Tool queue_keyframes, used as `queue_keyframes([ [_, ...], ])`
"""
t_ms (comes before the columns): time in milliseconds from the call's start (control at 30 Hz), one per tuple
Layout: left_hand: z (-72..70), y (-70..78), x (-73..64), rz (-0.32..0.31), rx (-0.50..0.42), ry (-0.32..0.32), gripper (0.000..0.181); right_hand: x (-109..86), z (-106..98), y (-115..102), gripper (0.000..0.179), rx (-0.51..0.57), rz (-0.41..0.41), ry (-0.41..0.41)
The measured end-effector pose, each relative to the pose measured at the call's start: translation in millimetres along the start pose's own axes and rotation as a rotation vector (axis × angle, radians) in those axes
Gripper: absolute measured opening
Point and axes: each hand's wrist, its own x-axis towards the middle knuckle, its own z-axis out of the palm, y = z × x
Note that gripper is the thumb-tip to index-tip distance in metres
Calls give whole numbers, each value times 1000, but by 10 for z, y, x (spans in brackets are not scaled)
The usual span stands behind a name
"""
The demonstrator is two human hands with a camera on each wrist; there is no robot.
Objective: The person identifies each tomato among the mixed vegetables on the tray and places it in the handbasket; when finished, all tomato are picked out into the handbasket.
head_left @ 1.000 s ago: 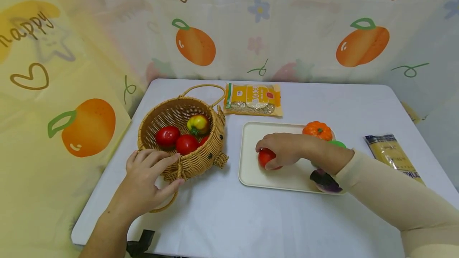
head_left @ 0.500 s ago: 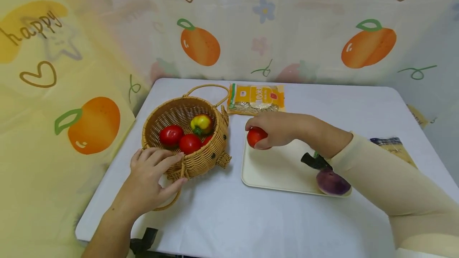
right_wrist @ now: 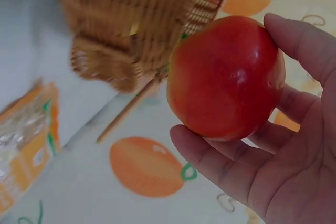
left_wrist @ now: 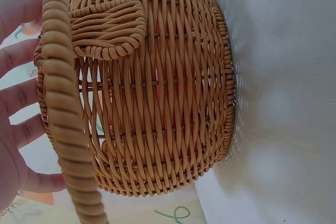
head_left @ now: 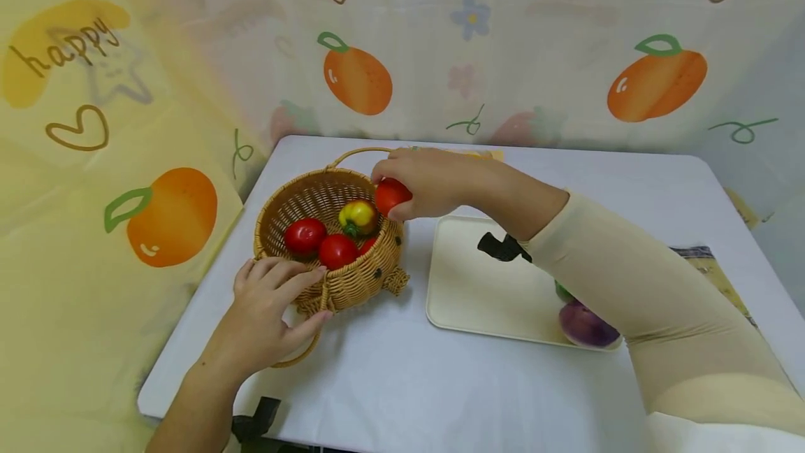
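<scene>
A red tomato (right_wrist: 226, 77) is held in my right hand (head_left: 430, 177), above the right rim of the wicker basket (head_left: 349, 290). Fingers and thumb are curled about its sides in the right wrist view. Inside the basket lie red tomatoes (head_left: 338, 251) and a yellow pepper (head_left: 358, 218) with a green stem. My left hand (head_left: 267, 317) rests on the near rim, its fingers spread and fairly straight. In the left wrist view, a twisted handle (left_wrist: 65, 87) crosses in front of those fingertips.
A cream tray (head_left: 484, 306) stands right of the basket, with a purple eggplant (head_left: 586, 325) at its near right corner, partly covered by my right sleeve. A yellow food bag (right_wrist: 26, 150) lies behind, and another packet (head_left: 713, 275) lies at the right.
My right hand has lifted the tomato off the tray and carried it left to the basket's rim. My left hand has stayed at the basket, and the view has shifted slightly.
</scene>
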Motion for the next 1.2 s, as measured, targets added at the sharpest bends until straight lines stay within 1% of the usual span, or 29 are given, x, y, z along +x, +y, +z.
queue_keyframes([
  [100, 8, 12, 14, -1, -6, -9, 51, 129, -44, -92, 49, -8, -16, 19],
  [200, 15, 22, 27, -2, -7, -20, 50, 260, -19, -164, 50, -5, -26, 20],
  [300, 10, 20, 35, 0, -7, -29, 50, 388, 67, -225, 51, -9, -41, 4],
  [433, -14, 4, 40, 13, -8, -41, 50, 517, 225, -295, 52, -15, -59, -40],
  [567, -44, 0, 45, 22, -13, -57, 52, 592, 364, -345, 51, -37, -64, -90],
  [667, -58, -4, 65, 26, -16, -67, 53, 611, 440, -352, 50, -60, -58, -105],
  [800, -63, -13, 92, 25, -15, -80, 54, 612, 506, -329, 50, -78, -54, -106],
  [867, -62, -20, 106, 23, -13, -87, 54, 604, 525, -301, 50, -68, -60, -100],
  [1000, -62, -32, 144, 33, 1, -103, 55, 538, 521, -230, 48, -34, -74, -46],
  [1100, -75, -34, 167, 35, 21, -114, 52, 412, 475, -175, 49, -13, -65, 16],
  [1200, -94, -29, 194, 30, 30, -121, 53, 190, 410, -81, 53, -15, -47, 90],
])
